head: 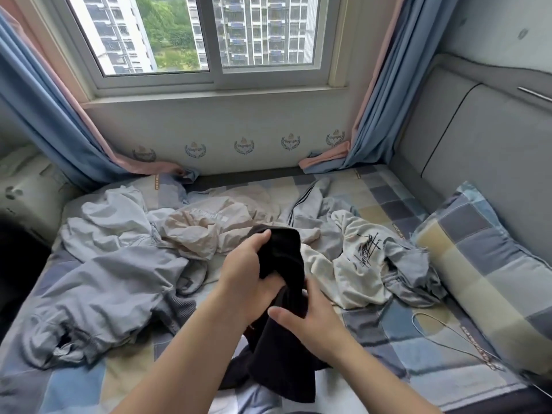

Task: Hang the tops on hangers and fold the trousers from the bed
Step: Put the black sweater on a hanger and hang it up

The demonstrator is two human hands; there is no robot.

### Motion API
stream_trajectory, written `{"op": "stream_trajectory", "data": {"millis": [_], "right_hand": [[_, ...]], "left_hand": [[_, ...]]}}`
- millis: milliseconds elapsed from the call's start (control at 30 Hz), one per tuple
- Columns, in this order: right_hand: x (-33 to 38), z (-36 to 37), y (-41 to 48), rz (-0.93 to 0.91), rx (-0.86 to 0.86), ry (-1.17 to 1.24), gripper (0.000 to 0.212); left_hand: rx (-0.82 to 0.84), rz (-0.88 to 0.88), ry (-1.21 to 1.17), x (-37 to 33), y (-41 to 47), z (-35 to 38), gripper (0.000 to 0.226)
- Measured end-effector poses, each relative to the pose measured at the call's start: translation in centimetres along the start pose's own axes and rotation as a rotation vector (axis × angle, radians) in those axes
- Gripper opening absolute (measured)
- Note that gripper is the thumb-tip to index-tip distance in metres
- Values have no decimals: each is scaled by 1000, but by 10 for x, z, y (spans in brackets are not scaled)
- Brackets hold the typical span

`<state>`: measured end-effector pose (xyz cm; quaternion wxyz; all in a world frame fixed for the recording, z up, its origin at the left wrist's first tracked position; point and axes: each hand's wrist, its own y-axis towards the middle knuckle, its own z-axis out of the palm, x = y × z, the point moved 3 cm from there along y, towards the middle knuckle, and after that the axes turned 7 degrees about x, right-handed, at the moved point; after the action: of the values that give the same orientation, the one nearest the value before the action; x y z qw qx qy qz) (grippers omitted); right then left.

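Observation:
A black garment [280,348] hangs above the near part of the bed [418,348]. My left hand [251,273] grips its upper end, fingers curled over the cloth. My right hand [310,318] holds it lower down, thumb across the fabric. Loose clothes lie on the checked sheet beyond: a grey-blue jacket [98,282] at left, a beige top [209,231] in the middle, a white printed top [355,264] at right, and a grey piece with dark stripes [310,204] behind. A thin wire hanger [448,333] lies on the sheet at right.
A checked pillow [484,276] leans against the grey padded headboard [484,144] at right. Blue and pink curtains [53,115] hang on both sides of the window [209,40], their ends resting on the bed's far edge.

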<state>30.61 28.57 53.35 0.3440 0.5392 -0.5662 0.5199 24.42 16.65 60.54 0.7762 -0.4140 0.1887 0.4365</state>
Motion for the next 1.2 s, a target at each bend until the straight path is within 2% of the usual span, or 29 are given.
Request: {"op": "stream_trajectory", "data": {"millis": [33,133,167,267,367,433,500,600,733,800,867,933,1033,1100,1200], "right_hand": [[-3,2,5,-18,-77,-43,51],[-11,-4,23,-57,-289,-145,9],[-17,-10,28,-29,-314,-197,3],[-47,-23,35,103,-230,-365,15],[-86,-37,31,299,-27,-434,12],[-107,-49,24,412,73,-476,17],[-115,-64,19,449,86,-508,23],[-98,-84,22,401,42,-479,23],[-47,-94,30,294,-39,-273,45],[-22,-92,31,270,-51,-123,38],[-1,-87,33,281,-65,86,25],[18,-81,33,312,-102,306,17],[42,-73,31,298,-114,534,20],[54,-69,30,269,-111,632,21],[70,-61,28,243,-112,750,19]], "left_hand": [[22,-10,-19,0,-3,6,37],[62,11,-82,-3,-6,18,40],[66,26,-96,-6,-5,20,40],[60,74,-117,-19,-7,21,40],[63,136,-139,-32,-7,20,23],[36,173,-158,-39,-3,16,21],[3,201,-169,-45,3,9,23],[-8,219,-112,-47,17,-1,20],[94,214,155,-36,36,-12,23],[121,136,333,-22,38,-18,26],[157,34,534,-3,34,-23,39],[167,5,716,17,26,-26,48],[166,111,854,46,15,-24,53],[239,181,903,63,13,-21,52],[242,290,1000,75,18,-28,37]]}}
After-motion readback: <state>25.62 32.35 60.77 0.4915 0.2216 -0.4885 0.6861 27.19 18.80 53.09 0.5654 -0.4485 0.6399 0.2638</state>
